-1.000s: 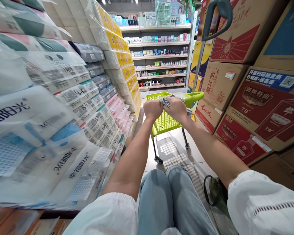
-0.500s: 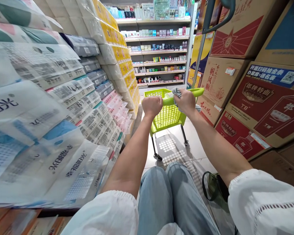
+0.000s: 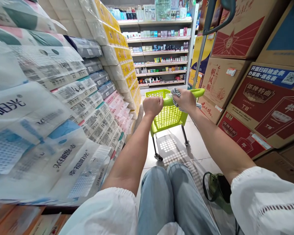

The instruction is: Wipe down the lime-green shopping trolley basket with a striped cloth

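Observation:
A small lime-green shopping cart (image 3: 168, 118) with a mesh basket stands on the floor in front of my knees. My left hand (image 3: 153, 106) is closed around the left end of its handle (image 3: 200, 92). Around a striped grey-and-white cloth (image 3: 175, 92) my right hand (image 3: 187, 100) is closed, and the cloth lies against the handle's right half. Part of the cloth sticks out beneath the right wrist; the rest is hidden by the fingers.
Packs of tissue paper (image 3: 75, 88) rise on the left. Stacked cartons (image 3: 257, 101) line the right side. A green bag (image 3: 217, 191) sits on the floor by my right leg. Shelves of small goods (image 3: 161, 37) stand ahead. A grey pole with a curved handle (image 3: 219, 29) leans at upper right.
The view has shifted very slightly, so the surroundings sit a little further right and lower. Both hands keep their hold, with the right hand and cloth almost unmoved on the handle.

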Demonstrator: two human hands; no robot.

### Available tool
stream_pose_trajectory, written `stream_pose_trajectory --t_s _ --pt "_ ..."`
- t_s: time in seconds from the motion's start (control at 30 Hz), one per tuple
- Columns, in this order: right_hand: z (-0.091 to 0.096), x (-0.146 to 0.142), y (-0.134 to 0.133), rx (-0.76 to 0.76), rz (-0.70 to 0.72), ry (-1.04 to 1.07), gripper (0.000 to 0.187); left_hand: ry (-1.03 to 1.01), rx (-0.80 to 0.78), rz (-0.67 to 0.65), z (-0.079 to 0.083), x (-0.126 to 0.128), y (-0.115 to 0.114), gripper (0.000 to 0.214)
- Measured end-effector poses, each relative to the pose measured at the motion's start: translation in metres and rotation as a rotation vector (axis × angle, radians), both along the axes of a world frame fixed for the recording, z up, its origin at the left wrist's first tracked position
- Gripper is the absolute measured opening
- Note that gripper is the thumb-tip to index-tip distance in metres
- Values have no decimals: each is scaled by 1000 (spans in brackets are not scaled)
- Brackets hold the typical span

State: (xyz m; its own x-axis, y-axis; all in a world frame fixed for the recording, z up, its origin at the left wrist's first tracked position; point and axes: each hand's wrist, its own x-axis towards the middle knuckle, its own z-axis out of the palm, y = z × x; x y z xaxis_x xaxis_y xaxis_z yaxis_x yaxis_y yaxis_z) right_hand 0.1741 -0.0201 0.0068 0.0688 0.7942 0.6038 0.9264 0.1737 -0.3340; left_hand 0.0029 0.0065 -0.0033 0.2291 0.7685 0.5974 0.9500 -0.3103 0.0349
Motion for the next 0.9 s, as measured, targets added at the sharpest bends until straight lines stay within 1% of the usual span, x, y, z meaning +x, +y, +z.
stream_pose_trajectory --t_s 0.1,0.17,0.33,0.4,0.47,0.57,0.63,0.7,0.73,0.77,0.83,0.9 --pt "1 9 1 6 -26 19 33 -11 1 -4 1 -4 0 59" --pt "0 5 -2 12 -23 9 34 -8 8 -3 0 -12 1 58" --pt "3 -23 -16 8 -13 -61 35 7 -5 1 0 -43 2 60" --pt "8 -33 -21 -14 -2 -79 36 19 -23 6 4 -54 -1 58" --pt "13 -43 -24 -43 -1 -75 38 44 -41 -2 11 -61 -4 55" --pt "20 -57 -26 -41 13 -57 44 76 -48 -48 21 -56 -8 51" --pt "21 -69 -25 2 31 -68 41 61 -54 -56 24 -46 -8 50" --pt "21 -79 -23 34 31 -94 35 14 -97 8 21 -36 -6 48" --pt "20 -83 -21 32 22 -106 33 -11 -98 55 19 -32 -5 46" --pt "20 -84 -19 16 14 -115 31 -20 -95 74 16 -29 -4 45" --pt "20 -82 -14 -33 9 -130 29 -14 -96 68 12 -27 -4 46" --pt "22 -70 -9 -80 -2 -133 29 1 -106 29 10 -27 -6 50"
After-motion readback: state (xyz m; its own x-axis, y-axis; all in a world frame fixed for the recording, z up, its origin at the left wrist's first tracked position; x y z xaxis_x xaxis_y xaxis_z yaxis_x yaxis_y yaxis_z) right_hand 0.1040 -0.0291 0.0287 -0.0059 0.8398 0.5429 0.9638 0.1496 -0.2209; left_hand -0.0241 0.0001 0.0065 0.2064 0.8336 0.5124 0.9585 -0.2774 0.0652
